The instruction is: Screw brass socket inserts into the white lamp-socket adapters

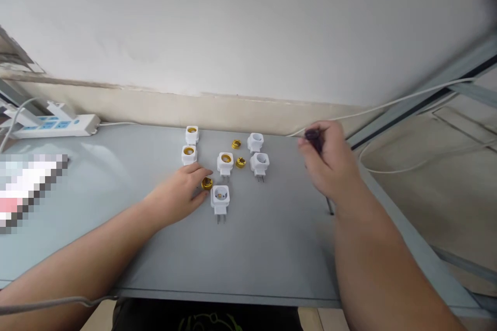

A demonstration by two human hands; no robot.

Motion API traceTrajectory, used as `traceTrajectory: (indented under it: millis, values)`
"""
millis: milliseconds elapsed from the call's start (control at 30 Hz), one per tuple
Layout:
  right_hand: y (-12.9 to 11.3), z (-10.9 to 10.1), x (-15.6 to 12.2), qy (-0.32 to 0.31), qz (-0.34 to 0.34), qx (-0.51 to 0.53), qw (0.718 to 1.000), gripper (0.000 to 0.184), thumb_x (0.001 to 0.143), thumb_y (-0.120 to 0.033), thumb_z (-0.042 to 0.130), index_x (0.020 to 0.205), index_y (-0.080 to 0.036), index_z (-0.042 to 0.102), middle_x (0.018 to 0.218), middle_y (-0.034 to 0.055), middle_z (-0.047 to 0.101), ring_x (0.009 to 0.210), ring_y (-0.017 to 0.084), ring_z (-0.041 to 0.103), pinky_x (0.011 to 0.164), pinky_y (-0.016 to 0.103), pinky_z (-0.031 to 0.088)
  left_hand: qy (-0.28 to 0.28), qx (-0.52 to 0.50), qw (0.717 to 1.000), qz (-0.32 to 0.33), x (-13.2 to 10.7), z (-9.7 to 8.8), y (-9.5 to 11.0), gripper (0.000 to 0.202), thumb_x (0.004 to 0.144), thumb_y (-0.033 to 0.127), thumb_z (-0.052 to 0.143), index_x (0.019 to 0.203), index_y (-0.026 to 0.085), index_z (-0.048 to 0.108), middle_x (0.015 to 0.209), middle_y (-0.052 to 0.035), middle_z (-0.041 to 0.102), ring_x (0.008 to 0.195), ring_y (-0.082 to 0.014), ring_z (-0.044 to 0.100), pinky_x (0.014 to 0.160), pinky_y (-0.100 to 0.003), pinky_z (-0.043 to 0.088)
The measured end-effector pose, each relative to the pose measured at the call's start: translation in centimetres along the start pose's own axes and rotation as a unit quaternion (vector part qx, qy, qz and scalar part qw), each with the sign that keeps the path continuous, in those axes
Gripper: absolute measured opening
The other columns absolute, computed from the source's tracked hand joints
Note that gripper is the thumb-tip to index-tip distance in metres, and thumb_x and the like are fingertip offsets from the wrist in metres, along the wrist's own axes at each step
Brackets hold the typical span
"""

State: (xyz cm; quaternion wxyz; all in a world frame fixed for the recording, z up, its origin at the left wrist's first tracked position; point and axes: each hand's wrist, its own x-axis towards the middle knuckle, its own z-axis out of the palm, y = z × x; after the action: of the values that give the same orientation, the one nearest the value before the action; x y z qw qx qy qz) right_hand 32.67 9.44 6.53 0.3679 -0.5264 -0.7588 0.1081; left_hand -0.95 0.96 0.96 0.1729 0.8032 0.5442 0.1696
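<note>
My left hand (182,191) is over the table with thumb and forefinger closed around the sides of a small gold metal screw shell (207,183). Right beside that shell stands a white plug-in lamp socket (220,197), its two pins facing me and no gold lining in its opening. My right hand (330,157), off to the right, grips the dark handle of a screwdriver (314,139); the metal shaft points down below the fist. Two more gold shells, one nearer (240,162) and one farther back (236,144), lie loose among the sockets.
Sockets with gold linings include a middle one (225,163) and a left one (189,154). Unlined sockets (259,163) stand on the right. A power strip (58,126) lies at the back left, near a blurred-out flat object (31,191). A white cable (388,105) crosses the right side.
</note>
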Motion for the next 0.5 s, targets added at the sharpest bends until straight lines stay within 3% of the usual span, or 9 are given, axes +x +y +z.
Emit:
traceTrajectory:
  millis: [67, 167, 333, 433, 500]
  values:
    - [0.0, 0.4, 0.0, -0.035, 0.007, -0.025, 0.999, 0.022, 0.102, -0.04, 0.057, 0.118, -0.026, 0.05, 0.102, 0.0055, 0.064, 0.086, 0.022, 0.062, 0.077, 0.037, 0.045, 0.004, -0.002, 1.0, 0.003, 0.3, 0.5, -0.1, 0.036, 0.099, 0.023, 0.056, 0.133, 0.023, 0.067, 0.126, -0.01, 0.068, 0.103, -0.0262, 0.072, 0.087, -0.042, 0.062]
    - [-0.4, 1.1, -0.1, -0.079, 0.021, -0.046, 0.996, 0.018, 0.1, -0.039, 0.06, 0.109, -0.025, 0.057, 0.089, 0.0026, 0.066, 0.074, 0.019, 0.059, 0.068, 0.033, 0.042, 0.013, -0.005, 1.0, 0.003, 0.6, 1.1, -0.2, 0.028, 0.099, 0.019, 0.053, 0.119, 0.023, 0.072, 0.122, -0.0097, 0.069, 0.098, -0.0247, 0.072, 0.086, -0.041, 0.062]
    - [-1.5, 1.1, -0.5, -0.055, 0.025, -0.039, 0.997, 0.016, 0.096, -0.037, 0.065, 0.103, -0.024, 0.061, 0.083, 0.0021, 0.068, 0.07, 0.017, 0.059, 0.067, 0.031, 0.044, 0.069, -0.036, 0.997, -0.01, 0.4, 0.2, 0.2, 0.029, 0.093, 0.017, 0.059, 0.12, 0.021, 0.069, 0.112, -0.007, 0.067, 0.083, -0.0184, 0.07, 0.079, -0.038, 0.064]
    - [-2.7, 1.1, -1.1, -0.034, 0.002, -0.008, 0.999, 0.012, 0.096, -0.035, 0.068, 0.1, -0.024, 0.063, 0.083, 0.002, 0.068, 0.069, 0.017, 0.061, 0.067, 0.031, 0.047, 0.12, -0.114, 0.986, 0.004, 0.1, -0.6, 0.6, 0.039, 0.09, 0.015, 0.062, 0.127, 0.024, 0.068, 0.115, -0.0067, 0.065, 0.092, -0.0179, 0.072, 0.08, -0.034, 0.066]
    - [-3.6, 1.5, -1.7, -0.057, -0.054, 0.013, 0.997, 0.01, 0.097, -0.033, 0.07, 0.102, -0.025, 0.066, 0.089, 0.0024, 0.07, 0.073, 0.017, 0.064, 0.069, 0.032, 0.051, 0.129, -0.203, 0.97, 0.032, 0.1, -0.7, 0.9, 0.037, 0.09, 0.013, 0.064, 0.124, 0.026, 0.07, 0.12, -0.0068, 0.065, 0.103, -0.0184, 0.072, 0.089, -0.033, 0.067]
